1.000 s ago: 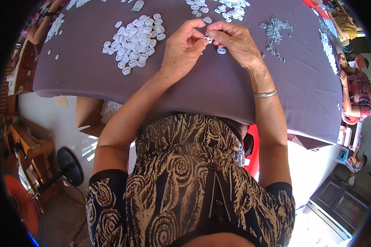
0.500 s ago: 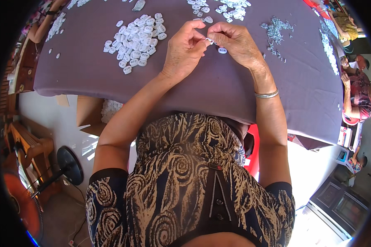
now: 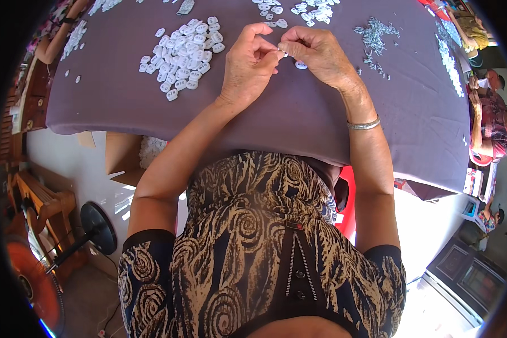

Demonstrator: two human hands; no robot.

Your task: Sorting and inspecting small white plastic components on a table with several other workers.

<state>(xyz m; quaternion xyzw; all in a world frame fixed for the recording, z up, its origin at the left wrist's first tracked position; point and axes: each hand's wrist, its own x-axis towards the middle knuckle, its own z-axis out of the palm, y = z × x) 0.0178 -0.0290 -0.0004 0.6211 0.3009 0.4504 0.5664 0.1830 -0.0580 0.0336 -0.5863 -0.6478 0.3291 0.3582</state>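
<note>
My left hand (image 3: 249, 65) and my right hand (image 3: 318, 59) meet fingertip to fingertip above the table. Pinched between them is a small white plastic piece (image 3: 285, 54), mostly covered by the fingers. A similar white oval piece (image 3: 301, 65) lies on the cloth just under my right fingers, partly hidden. Left of my left hand is a heap of rounded white plastic pieces (image 3: 183, 53) with dark marks or holes. To the right of my right hand, tiny silvery metal parts (image 3: 374, 39) lie scattered; their exact kind is too small to make out.
A dark purple-grey cloth (image 3: 298, 124) covers the table. More white pieces (image 3: 315, 10) lie at the far side, near a grey patterned item (image 3: 187, 7). Other people sit at the left and right edges. A cardboard box (image 3: 121, 152) and a fan (image 3: 98, 227) stand below left.
My fingertips have turned slightly, and less of the white piece shows between them. Both hands stay in nearly the same place, while the whole view has shifted a little.
</note>
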